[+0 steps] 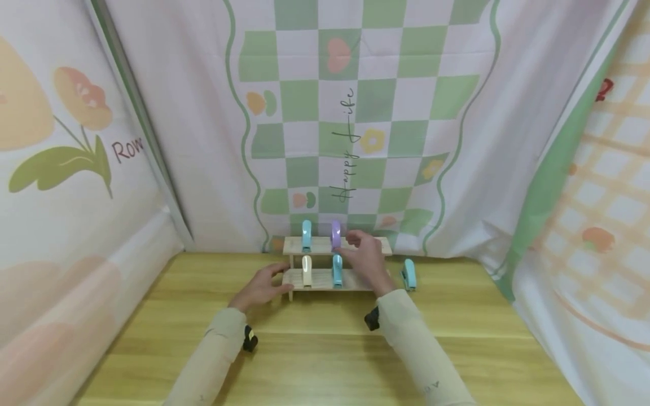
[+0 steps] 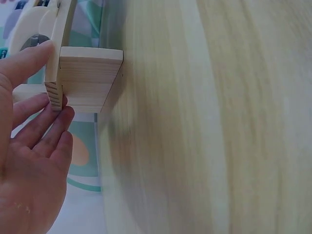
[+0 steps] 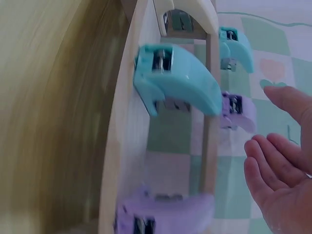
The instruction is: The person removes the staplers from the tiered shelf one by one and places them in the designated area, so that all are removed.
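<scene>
A small two-tier wooden rack (image 1: 325,279) holds several staplers. My left hand (image 1: 261,288) pinches the left end of its lower board, thumb on top and fingertips underneath, as the left wrist view shows. On the upper tier stand a light-blue stapler (image 1: 307,235) and a purple stapler (image 1: 336,234). My right hand (image 1: 367,260) hovers just right of that purple one, thumb and fingers apart with nothing between them. A cream stapler (image 1: 307,272), a blue stapler (image 1: 337,272) and another purple stapler (image 3: 168,214) occupy the lower tier; my right hand hides this last one from the head view.
One more light-blue stapler (image 1: 409,275) stands on the wooden table (image 1: 325,361), right of the rack. A checkered curtain (image 1: 340,141) hangs close behind the rack. Patterned cloth walls (image 1: 56,225) flank the table on both sides.
</scene>
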### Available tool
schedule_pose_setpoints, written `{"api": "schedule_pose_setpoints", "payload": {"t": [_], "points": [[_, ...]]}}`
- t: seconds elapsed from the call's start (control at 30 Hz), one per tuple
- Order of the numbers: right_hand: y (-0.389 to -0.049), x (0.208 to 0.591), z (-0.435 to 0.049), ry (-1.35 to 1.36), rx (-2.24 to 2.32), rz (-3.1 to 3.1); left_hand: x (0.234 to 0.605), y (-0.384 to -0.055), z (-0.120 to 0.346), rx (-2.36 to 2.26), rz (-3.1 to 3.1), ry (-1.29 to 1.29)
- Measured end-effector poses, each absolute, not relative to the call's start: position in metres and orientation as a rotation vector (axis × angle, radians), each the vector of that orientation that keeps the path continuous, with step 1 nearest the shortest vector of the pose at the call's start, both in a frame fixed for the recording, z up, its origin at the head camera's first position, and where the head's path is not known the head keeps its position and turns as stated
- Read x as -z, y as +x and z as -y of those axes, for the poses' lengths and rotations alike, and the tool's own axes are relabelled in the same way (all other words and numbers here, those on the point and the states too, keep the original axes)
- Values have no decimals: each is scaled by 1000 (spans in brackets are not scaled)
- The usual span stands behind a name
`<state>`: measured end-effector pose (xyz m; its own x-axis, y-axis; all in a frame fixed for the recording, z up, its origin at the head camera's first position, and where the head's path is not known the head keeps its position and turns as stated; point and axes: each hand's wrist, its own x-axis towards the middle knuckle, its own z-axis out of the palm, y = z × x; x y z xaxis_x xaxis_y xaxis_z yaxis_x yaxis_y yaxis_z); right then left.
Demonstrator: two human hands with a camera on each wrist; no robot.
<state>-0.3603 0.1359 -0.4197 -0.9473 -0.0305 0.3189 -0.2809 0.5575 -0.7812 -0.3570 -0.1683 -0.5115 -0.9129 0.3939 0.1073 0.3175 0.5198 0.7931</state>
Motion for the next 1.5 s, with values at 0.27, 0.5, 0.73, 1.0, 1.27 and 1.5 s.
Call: {"api": "schedule_pose_setpoints", "payload": {"t": [0.27,0.5,0.73,1.0,1.27,1.5], "points": [[-375,434,-116,110,-1447,2381,512,-357,167,-1389,-2646,598],[-380,439,-101,-26,-1468,2286,512,-358,168,-1387,-2648,607],[-382,442,-95,-83,-1426,2286,512,-358,168,-1351,-2664,630],[-384,440,-103,-14,-1350,2311,510,-358,168,-1355,-2656,588],[-377,439,-134,118,-1353,2271,507,-356,168,-1346,-2671,584],[-366,430,-175,101,-1290,2231,505,-355,167,-1318,-2680,576]]}}
